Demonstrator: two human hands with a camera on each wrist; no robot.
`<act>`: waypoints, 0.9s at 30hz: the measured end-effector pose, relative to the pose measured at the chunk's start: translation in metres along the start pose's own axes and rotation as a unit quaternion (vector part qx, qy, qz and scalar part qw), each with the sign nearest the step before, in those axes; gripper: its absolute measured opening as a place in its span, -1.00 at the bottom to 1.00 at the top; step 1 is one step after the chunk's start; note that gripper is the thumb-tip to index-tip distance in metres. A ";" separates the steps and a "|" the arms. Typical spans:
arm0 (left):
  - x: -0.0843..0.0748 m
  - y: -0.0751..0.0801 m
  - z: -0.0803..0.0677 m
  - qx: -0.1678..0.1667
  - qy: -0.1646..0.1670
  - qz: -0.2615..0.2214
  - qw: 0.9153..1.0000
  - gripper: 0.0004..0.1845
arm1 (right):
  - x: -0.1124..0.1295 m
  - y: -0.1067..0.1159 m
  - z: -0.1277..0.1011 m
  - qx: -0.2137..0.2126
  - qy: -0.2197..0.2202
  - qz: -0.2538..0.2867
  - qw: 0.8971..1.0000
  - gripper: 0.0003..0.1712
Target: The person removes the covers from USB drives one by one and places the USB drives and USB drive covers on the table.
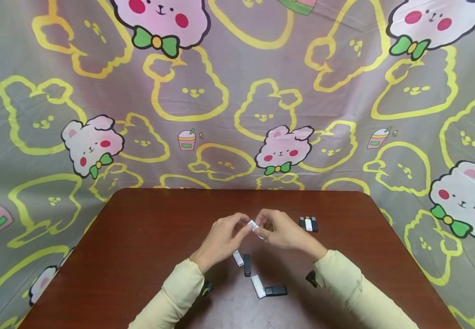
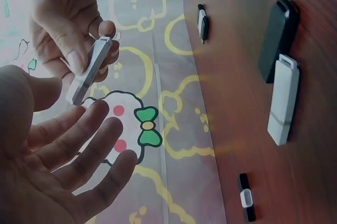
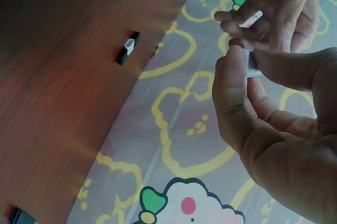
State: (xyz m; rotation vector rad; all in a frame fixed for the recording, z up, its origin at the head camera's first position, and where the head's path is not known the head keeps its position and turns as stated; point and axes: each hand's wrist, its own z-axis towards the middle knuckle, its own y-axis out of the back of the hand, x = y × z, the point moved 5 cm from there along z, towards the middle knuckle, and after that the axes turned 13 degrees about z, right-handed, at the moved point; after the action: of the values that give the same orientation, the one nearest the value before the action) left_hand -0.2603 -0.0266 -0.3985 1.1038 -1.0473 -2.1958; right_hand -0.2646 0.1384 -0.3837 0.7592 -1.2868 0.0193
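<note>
Both the left hand [image 1: 221,237] and right hand [image 1: 280,230] are pinching a white USB stick [image 1: 254,225] above the table [image 1: 139,237] centre, twelve o'clock of the loose sticks, where tugging its cap could be flinging it away.

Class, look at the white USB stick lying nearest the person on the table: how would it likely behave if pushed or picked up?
The white USB stick looks like a rigid, flat-sided plastic block, so it would probably slide, not roll. Small and thin, it likely feels light. Its smooth casing on the glossy table may skid easily.
</note>
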 end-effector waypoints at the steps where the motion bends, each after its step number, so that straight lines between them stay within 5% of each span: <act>1: -0.001 -0.002 0.000 0.006 -0.001 -0.002 1.000 -0.78 | 0.001 0.000 -0.001 0.000 0.003 -0.003 1.000 -0.93; 11: -0.006 -0.010 0.000 0.029 -0.019 -0.031 0.999 -0.86 | 0.007 -0.006 -0.005 0.011 0.016 -0.032 0.999 -0.93; 19: -0.006 -0.009 0.000 0.023 -0.041 -0.037 0.998 -0.89 | 0.008 -0.012 -0.006 0.075 0.047 -0.061 0.994 -0.88; 27: -0.003 -0.007 -0.002 0.061 -0.038 -0.067 0.995 -0.87 | 0.003 -0.016 -0.007 0.096 0.063 -0.029 0.993 -0.94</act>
State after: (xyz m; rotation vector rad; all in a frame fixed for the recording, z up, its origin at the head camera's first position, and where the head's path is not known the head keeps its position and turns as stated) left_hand -0.2571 -0.0212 -0.4032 1.1834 -1.1840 -2.3204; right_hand -0.2507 0.1289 -0.3898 0.9449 -1.1538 0.1437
